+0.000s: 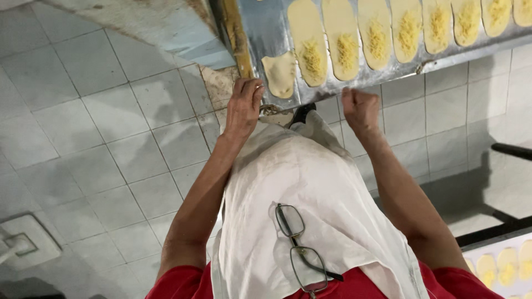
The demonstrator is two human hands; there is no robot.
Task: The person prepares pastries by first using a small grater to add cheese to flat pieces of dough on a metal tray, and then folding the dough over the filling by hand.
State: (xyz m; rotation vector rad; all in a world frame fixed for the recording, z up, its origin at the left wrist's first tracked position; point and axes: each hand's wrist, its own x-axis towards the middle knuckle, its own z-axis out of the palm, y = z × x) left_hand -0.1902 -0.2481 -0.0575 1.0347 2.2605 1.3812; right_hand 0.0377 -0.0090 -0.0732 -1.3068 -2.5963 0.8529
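Note:
A steel table (266, 33) runs across the top and carries a row of flat oval dough pieces (307, 41), each with shredded yellow filling (347, 51) along its middle. One smaller plain dough piece (280, 75) lies at the table's near edge. My left hand (244, 102) rests against that edge just below the plain piece, fingers curled, with nothing visible in it. My right hand (360, 108) is a closed fist below the table's edge, and I see nothing in it. A white apron (310, 194) hangs down my front with a pair of glasses (299, 249) on it.
Grey floor tiles (100, 127) spread to the left, with a square drain cover (22, 243) at the lower left. At the lower right a white tray (471, 260) holds more filled dough ovals, beside a black metal frame (493, 230).

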